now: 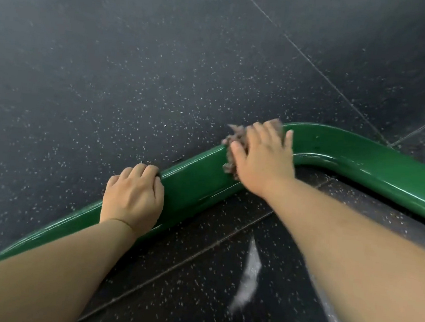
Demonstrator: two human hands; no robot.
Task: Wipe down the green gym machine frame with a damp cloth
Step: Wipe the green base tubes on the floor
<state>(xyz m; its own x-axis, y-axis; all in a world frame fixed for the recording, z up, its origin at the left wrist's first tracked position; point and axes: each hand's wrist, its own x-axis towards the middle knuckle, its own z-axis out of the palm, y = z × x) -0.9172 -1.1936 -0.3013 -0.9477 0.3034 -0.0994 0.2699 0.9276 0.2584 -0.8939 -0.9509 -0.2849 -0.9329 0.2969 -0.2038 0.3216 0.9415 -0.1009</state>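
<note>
The left hand (133,197) curls its fingers (150,171) over the far edge of the green frame tube (193,185), gripping it at centre frame. The right hand (261,155) lies flat with spread, nearly straight fingers (262,129), pressing a brownish cloth (233,150) onto the tube right at its bend. The glossy tube runs from lower left up to that bend, then off towards the right edge. Dark speckled floor (138,61) lies open beyond it; a white smear (249,277) marks the near side.
</note>
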